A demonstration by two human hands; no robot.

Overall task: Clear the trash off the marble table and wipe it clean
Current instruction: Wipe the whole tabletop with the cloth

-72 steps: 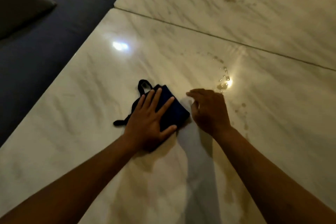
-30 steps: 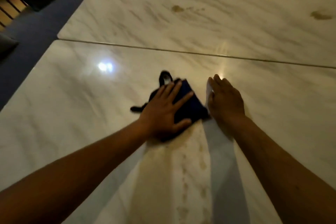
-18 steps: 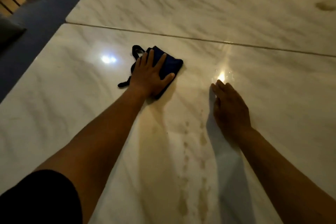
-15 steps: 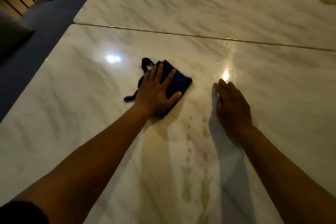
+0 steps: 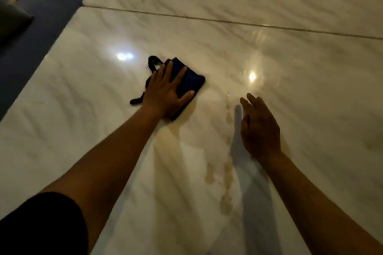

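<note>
Polished marble forms the counter [image 5: 290,58], lit by two bright reflections, with a thin seam running across its far part. A dark blue cloth [image 5: 186,83] lies flat on the near slab, left of centre, with a black strap looping out at its far-left corner and another trailing to its left. The left hand [image 5: 165,95] presses down on the cloth, fingers straight and spread, palm covering the near half. Brownish stains [image 5: 226,174] run in a broken line toward the viewer, between the two forearms. The right hand [image 5: 259,128] is to the right of the cloth and apart from it, fingers straight and close together, holding nothing; whether it touches the marble cannot be told. Further stains mark the far slab. A dark blue sofa [image 5: 41,33] borders the counter on the left.
</note>
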